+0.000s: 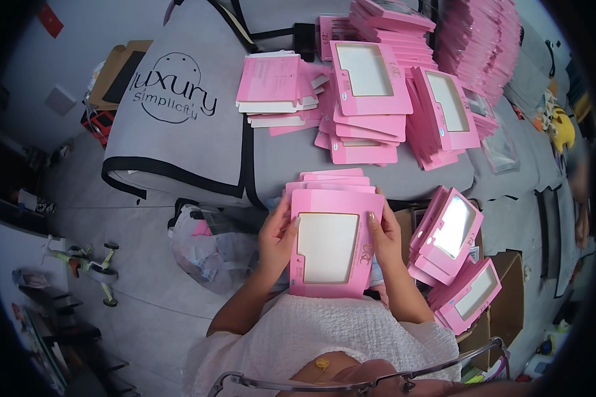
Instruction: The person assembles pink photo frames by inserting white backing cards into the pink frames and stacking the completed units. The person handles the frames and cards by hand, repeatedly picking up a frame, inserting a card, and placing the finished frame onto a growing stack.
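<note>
A stack of flat pink packaging boxes (328,248) with pale rectangular windows is held upright in front of my lap. My left hand (277,239) grips its left side, thumb on the front and fingers behind. On the right edge, my right hand (385,239) holds it the same way, thumb pressed near the window's corner. More pink pieces stick up unevenly behind the front box. The hidden fingers leave it unclear how many pieces each hand holds.
On the grey sofa (179,142) lie piles of pink windowed boxes (371,78), pink and white flat pieces (271,78) and a tall pink stack (480,46). More boxes (447,235) rest in a cardboard carton (508,301) at my right. A clear plastic bag (212,255) and child's bike (89,268) are left.
</note>
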Tool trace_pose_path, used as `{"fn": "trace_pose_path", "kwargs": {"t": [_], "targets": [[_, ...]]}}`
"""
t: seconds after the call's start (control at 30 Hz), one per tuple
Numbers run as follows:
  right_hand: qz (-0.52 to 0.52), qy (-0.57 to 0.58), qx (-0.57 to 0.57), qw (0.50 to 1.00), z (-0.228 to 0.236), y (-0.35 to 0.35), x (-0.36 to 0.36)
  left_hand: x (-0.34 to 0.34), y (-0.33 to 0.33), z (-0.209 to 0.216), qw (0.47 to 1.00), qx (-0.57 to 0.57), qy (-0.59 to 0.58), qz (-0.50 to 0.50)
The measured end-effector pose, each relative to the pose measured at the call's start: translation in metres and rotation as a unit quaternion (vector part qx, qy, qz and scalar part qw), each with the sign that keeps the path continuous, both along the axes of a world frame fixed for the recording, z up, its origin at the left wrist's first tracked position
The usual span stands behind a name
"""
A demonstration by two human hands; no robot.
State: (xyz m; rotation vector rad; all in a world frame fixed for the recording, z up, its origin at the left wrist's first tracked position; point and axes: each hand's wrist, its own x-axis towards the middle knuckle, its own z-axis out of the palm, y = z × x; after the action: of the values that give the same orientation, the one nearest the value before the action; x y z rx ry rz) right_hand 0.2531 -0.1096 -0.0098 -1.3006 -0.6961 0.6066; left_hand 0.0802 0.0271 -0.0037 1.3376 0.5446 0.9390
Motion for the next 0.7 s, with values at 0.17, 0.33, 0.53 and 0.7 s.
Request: {"fn": "trace_pose_path", "kwargs": {"t": [0.17,0.33,0.53,0.7], "targets": [[-0.031,0.071,0.052,0.996,0.022,0.012,-0.007,0.002,-0.002,-0.006,1.000,-0.018,-0.021,-0.002],[-0.083,0.056,0.099,0.990,0.014,0.022,-0.005,0.011,0.005,0.002,0.998,-0.005,-0.050,0.022],[-0.055,0.084,0.060,0.993,-0.003,0.014,0.000,0.009,0.004,0.000,0.998,-0.043,-0.044,0.027],[-0.099,-0.114,-0.046,0.987,-0.007,0.014,0.015,0.004,-0.001,-0.007,0.997,-0.074,-0.011,0.034]]}}
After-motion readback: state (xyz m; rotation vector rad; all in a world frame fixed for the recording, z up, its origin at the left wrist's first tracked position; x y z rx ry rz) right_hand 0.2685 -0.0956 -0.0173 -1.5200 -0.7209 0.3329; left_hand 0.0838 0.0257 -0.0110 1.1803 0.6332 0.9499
